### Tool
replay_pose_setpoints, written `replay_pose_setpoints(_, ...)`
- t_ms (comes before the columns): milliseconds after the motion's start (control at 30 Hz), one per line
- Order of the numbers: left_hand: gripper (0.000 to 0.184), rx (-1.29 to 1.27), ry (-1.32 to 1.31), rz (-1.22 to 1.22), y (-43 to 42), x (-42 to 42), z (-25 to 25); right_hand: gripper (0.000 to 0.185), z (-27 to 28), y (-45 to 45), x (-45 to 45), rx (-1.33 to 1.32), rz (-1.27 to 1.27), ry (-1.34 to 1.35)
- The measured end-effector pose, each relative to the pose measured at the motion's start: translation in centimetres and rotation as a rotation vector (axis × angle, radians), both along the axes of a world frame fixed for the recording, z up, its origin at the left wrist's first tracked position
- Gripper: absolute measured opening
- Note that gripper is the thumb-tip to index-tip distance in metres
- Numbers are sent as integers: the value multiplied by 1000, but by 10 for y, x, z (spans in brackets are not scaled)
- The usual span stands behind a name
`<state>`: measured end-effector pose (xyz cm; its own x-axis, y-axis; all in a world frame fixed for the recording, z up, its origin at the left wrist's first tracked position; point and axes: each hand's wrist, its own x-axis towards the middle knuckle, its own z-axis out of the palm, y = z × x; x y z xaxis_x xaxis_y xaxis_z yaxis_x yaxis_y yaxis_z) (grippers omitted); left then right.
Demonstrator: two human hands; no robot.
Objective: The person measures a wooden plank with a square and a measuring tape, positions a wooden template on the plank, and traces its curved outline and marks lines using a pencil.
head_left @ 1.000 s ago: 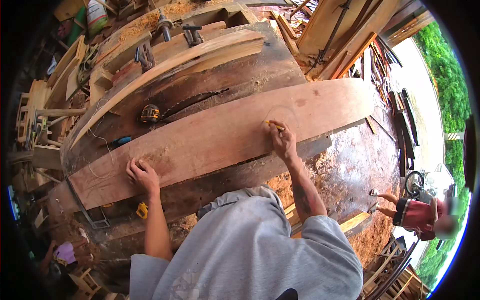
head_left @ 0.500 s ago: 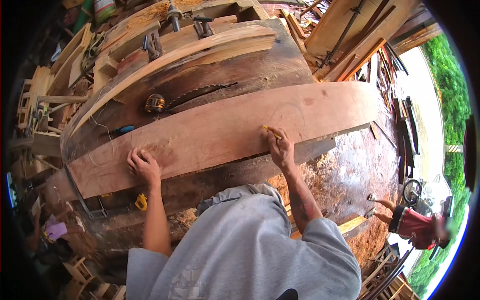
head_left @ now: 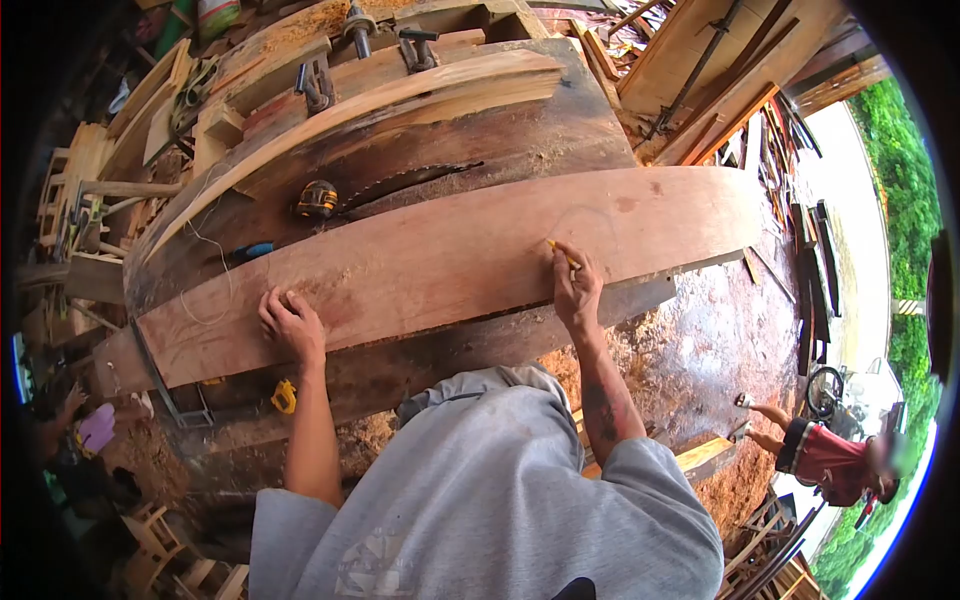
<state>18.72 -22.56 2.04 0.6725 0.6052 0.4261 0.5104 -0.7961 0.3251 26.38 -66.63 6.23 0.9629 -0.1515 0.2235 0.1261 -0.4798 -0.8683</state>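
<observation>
A long reddish-brown board (head_left: 430,265) with a tapered left end lies across the bench. My right hand (head_left: 577,285) grips a yellow pencil (head_left: 560,252), its tip at the board near a faint curved pencil line. My left hand (head_left: 294,324) rests on the board's near edge, fingers spread and bent, holding nothing. Behind the board lie a black and yellow tape measure (head_left: 317,199), a blue-handled tool (head_left: 251,251) and a dark toothed blade (head_left: 410,180). A loose thin string trails over the board's left part.
A curved timber (head_left: 400,100) spans the bench's far side, near metal clamps (head_left: 317,85). At the left end a metal square (head_left: 185,415) hangs by the board. A yellow tool (head_left: 284,397) sits near my left forearm. A person in red (head_left: 835,460) stands at right.
My right hand moved left along the board with the pencil, then back right. The view has shifted slightly. My left hand stays on the board.
</observation>
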Motion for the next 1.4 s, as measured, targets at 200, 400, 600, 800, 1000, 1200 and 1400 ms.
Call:
replay_pose_setpoints(200,30,15,-8,-4,-2,0,2,18,-4,16,-15,-84,121,-123)
replay_pose_setpoints(400,30,11,0,-1,-1,0,-1,18,-5,8,-11,18,-16,31)
replay_pose_setpoints(600,28,35,-17,-4,-2,0,2,18,-4,23,-18,-56,92,-67)
replay_pose_setpoints(800,30,-5,-67,-43,0,1,-2,21,-11,17,-20,-87,44,-40)
replay_pose_setpoints(1000,31,44,12,19,-1,0,1,21,-18,4,-20,55,-79,-36)
replay_pose_setpoints(1200,32,34,0,2,2,2,-4,24,-4,-62,-29,300,-371,-180)
replay_pose_setpoints(1400,32,36,-13,7,-4,2,1,26,-28,-89,-72,-26,-481,-167)
